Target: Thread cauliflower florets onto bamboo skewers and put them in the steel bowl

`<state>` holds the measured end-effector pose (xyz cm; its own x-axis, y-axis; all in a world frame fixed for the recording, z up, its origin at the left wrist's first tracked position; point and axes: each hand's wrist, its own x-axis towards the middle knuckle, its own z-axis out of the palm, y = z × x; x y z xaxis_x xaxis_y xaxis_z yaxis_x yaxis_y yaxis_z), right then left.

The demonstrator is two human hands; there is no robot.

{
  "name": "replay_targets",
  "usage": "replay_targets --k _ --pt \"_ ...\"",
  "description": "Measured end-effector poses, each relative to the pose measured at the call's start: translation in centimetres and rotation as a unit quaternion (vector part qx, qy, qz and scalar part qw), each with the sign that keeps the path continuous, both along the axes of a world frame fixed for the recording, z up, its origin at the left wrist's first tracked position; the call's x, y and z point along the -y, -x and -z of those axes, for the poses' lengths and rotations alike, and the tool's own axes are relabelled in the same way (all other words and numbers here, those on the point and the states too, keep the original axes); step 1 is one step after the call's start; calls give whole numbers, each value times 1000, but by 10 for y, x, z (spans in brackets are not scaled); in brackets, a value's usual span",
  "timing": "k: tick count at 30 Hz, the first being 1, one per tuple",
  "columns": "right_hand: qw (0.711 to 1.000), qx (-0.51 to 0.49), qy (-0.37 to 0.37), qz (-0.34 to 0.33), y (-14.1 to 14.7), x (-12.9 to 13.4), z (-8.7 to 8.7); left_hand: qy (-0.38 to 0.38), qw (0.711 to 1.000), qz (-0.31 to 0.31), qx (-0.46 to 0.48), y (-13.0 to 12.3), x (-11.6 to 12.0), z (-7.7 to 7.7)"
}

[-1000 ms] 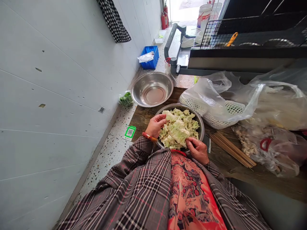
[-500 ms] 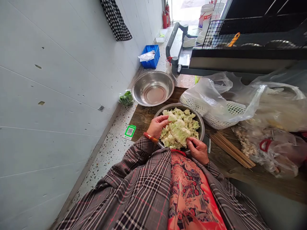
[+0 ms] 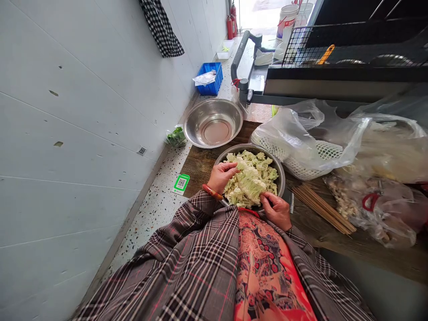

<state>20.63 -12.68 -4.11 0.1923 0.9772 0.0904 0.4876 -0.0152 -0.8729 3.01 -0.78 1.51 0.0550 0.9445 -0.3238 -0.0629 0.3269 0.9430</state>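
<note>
Pinching the lower right end of a cauliflower clump [image 3: 250,183] between thumb and fingertips, our right hand [image 3: 277,210] works low over the near rim of a steel bowl [image 3: 283,180]. Our left hand [image 3: 222,176] is at the clump's upper left, its thumb and forefinger drawn together; we cannot tell whether anything sits between them. The clump lies above loose florets [image 3: 270,173] filling the bowl. Beyond it we have a wider steel basin [image 3: 194,128], and to the right, thin wooden sticks [image 3: 323,208] on the dark tabletop [image 3: 197,166].
</note>
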Motion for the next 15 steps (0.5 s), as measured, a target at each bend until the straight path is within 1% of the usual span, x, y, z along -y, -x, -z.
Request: replay_targets --k 8,11,15 --pt "1000 9 -5 -9 2 0 1 -4 1000 -4 -13 -3 1 1" --pt "1000 6 -4 -16 2 -1 2 13 1000 0 11 -2 0 3" --pt "1000 1 -13 -21 0 -2 4 45 997 29 51 2 -2 4"
